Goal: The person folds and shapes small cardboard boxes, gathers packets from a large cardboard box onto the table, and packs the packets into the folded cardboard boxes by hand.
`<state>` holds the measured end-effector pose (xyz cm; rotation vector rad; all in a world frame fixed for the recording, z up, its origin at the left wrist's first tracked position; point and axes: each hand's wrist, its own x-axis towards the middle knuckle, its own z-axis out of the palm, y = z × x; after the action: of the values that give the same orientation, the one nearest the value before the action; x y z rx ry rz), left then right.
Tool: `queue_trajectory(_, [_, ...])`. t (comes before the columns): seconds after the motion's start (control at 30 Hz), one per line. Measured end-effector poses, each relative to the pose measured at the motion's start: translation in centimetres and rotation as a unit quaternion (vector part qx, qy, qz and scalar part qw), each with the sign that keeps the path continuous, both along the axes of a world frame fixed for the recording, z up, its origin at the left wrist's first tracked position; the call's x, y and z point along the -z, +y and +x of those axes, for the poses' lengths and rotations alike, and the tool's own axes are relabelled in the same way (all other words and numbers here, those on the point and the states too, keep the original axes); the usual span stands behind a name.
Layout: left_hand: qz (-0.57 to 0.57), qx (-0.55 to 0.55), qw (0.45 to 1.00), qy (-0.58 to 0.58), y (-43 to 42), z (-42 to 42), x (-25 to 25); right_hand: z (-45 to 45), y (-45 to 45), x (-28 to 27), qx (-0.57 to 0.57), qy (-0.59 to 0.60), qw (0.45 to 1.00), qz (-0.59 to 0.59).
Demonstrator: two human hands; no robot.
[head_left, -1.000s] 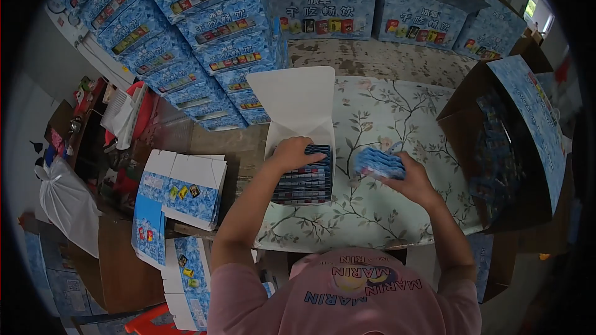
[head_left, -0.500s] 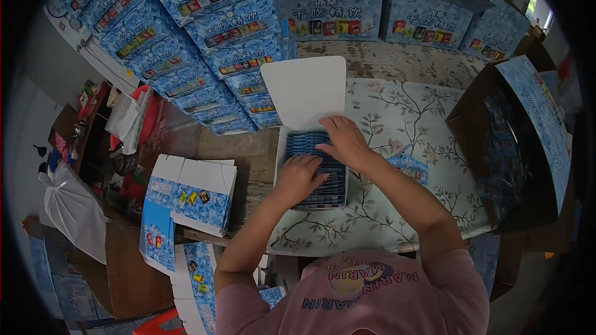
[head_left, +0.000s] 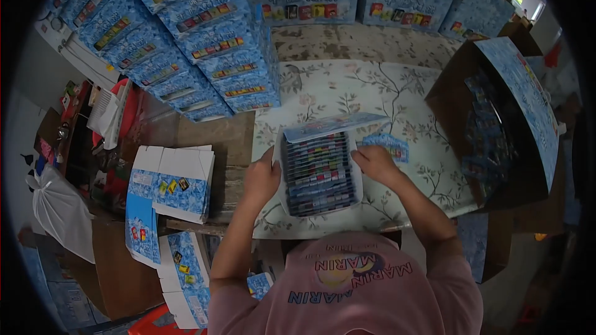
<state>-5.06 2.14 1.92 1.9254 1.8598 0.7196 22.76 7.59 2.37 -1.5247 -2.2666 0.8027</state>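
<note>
Between my hands is a white-walled carton [head_left: 283,181] on the table. Rows of small blue packets [head_left: 320,174] stand packed inside it. Its lid [head_left: 332,125] hangs half-folded over the far end, with the blue printed side showing. My left hand [head_left: 263,175] is closed on the carton's left wall. On the opposite wall, my right hand [head_left: 376,164] grips near the far right corner, fingers partly hidden. Just beyond the right hand, some loose blue packets [head_left: 392,147] lie on the flowered tablecloth [head_left: 397,96].
Printed blue cartons [head_left: 217,43] are stacked high at the far left, with larger boxes [head_left: 304,0] along the back. An open brown box [head_left: 456,87] holding packets [head_left: 487,130] stands at right. Flattened cartons [head_left: 171,180] lie at left, beside a white plastic bag [head_left: 62,211].
My hands have left the packets and now grip the carton's sides. The lid has come down from upright to half-folded. The carton is turned slightly and sits nearer me.
</note>
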Motion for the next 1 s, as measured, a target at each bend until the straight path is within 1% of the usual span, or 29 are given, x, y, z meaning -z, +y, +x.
queue_trajectory(0.03, [-0.016, -0.001, 1.0, 0.011, -0.2, 0.9, 0.4, 0.5, 0.2, -0.1, 0.002, -0.006, 1.0, 0.007])
queue_trajectory(0.1, [-0.001, -0.002, 1.0, 0.02, 1.8, 1.8, -0.7, 1.0, 0.1, -1.8, -0.001, -0.016, 0.999, 0.036])
queue_trajectory(0.17, [-0.015, -0.033, 0.998, -0.046, 1.0, 3.0, -2.2, 2.3, -0.7, -1.7, 0.018, 0.003, 0.999, 0.033])
queue_trajectory(0.23, [-0.027, -0.023, 0.999, -0.031, -0.3, 3.4, -1.6, 2.4, -2.2, -1.1, 0.021, -0.004, 1.0, 0.024])
queue_trajectory(0.27, [-0.007, -0.022, 1.0, -0.02, 0.9, 3.6, -1.9, 2.3, -1.0, -1.7, 0.013, -0.012, 0.999, 0.045])
queue_trajectory(0.3, [0.009, -0.022, 1.0, -0.009, 1.9, 3.7, -2.0, 2.2, -1.2, -1.9, 0.009, 0.026, 0.997, 0.078])
queue_trajectory(0.33, [0.005, -0.02, 1.0, -0.009, 2.3, 3.3, -1.5, 2.5, -0.8, -1.8, 0.011, 0.026, 0.997, 0.075])
queue_trajectory(0.4, [0.018, -0.015, 0.999, -0.024, 2.8, 2.4, -0.3, 3.2, 0.4, -0.8, 0.038, 0.073, 0.995, -0.061])
queue_trajectory(0.43, [-0.01, -0.027, 1.0, -0.003, 2.7, 2.6, -0.8, 3.7, 0.7, 0.3, 0.056, 0.128, 0.988, -0.07])
queue_trajectory(0.47, [-0.008, -0.024, 1.0, -0.004, 2.6, 2.7, -1.3, 4.6, 1.6, 0.8, 0.06, 0.127, 0.988, -0.068])
queue_trajectory(0.53, [0.04, -0.061, 0.997, 0.01, 1.5, 2.9, -1.8, 6.8, 2.8, 1.4, 0.136, 0.037, 0.989, 0.047])
queue_trajectory(0.57, [0.037, -0.058, 0.998, 0.01, 1.1, 3.5, -2.0, 7.5, 3.0, 0.7, 0.149, -0.026, 0.988, 0.044])
queue_trajectory(0.6, [0.091, 0.019, 0.996, 0.018, 0.5, 4.5, -2.2, 8.2, 3.2, 1.7, 0.15, -0.025, 0.988, 0.039])
queue_trajectory(0.63, [0.143, 0.095, 0.985, 0.025, -0.1, 5.6, -2.1, 9.1, 3.4, 3.4, 0.114, -0.051, 0.987, 0.105])
queue_trajectory(0.67, [0.14, 0.093, 0.985, 0.027, -0.7, 6.8, -1.6, 9.5, 3.7, 4.8, 0.075, -0.077, 0.979, 0.172])
queue_trajectory(0.7, [0.078, 0.173, 0.977, 0.092, -1.3, 8.1, -1.0, 9.6, 3.4, 6.3, 0.072, -0.075, 0.98, 0.17])
queue_trajectory(0.73, [0.016, 0.25, 0.955, 0.156, -1.4, 9.0, -0.4, 9.5, 2.7, 7.7, 0.046, -0.119, 0.967, 0.222])
queue_trajectory(0.77, [0.014, 0.247, 0.956, 0.157, -1.0, 9.4, -0.1, 9.3, 2.1, 8.1, 0.018, -0.162, 0.948, 0.273])
queue_trajectory(0.8, [-0.044, 0.254, 0.945, 0.202, -0.3, 9.7, 0.2, 9.3, 1.7, 8.5, 0.015, -0.161, 0.949, 0.271])
queue_trajectory(0.83, [-0.103, 0.26, 0.928, 0.244, 0.5, 9.9, 0.5, 9.3, 1.2, 8.2, 0.015, -0.132, 0.969, 0.207])
queue_trajectory(0.87, [-0.107, 0.261, 0.928, 0.242, 1.3, 9.8, 0.7, 9.5, 0.7, 7.7, 0.016, -0.104, 0.984, 0.141])
queue_trajectory(0.9, [-0.079, 0.259, 0.93, 0.25, 2.2, 9.5, 0.9, 9.5, 0.3, 7.1, 0.014, -0.105, 0.985, 0.138])
queue_trajectory(0.93, [-0.049, 0.257, 0.93, 0.259, 2.6, 9.4, 1.0, 9.3, 0.1, 6.0, 0.031, -0.115, 0.989, 0.087])
queue_trajectory(0.97, [-0.067, 0.261, 0.929, 0.254, 2.5, 9.6, 0.4, 9.2, 0.0, 5.1, 0.048, -0.123, 0.991, 0.037])
queue_trajectory(1.0, [-0.068, 0.262, 0.928, 0.255, 2.1, 9.6, -0.1, 9.4, 0.0, 4.3, 0.048, -0.123, 0.991, 0.036])
